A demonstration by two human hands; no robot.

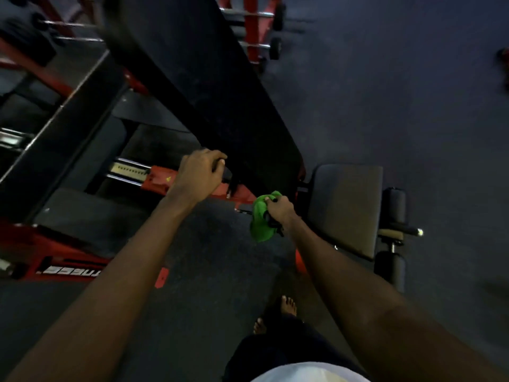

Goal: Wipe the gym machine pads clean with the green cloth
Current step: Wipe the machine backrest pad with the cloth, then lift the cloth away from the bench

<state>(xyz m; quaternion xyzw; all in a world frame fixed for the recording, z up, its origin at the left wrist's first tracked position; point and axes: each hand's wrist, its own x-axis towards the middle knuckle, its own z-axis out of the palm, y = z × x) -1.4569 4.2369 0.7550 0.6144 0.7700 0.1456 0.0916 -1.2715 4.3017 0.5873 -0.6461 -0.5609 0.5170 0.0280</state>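
Left hand (pixel 199 175) curls over the black pad (pixel 220 92) at its lower edge; right hand (pixel 278 209) clutches the green cloth (pixel 260 221); open floor (pixel 385 106) rightward

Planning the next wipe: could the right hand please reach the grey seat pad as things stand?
Probably yes: the right hand, gripping the green cloth, sits just beside the grey seat pad with nothing between them.
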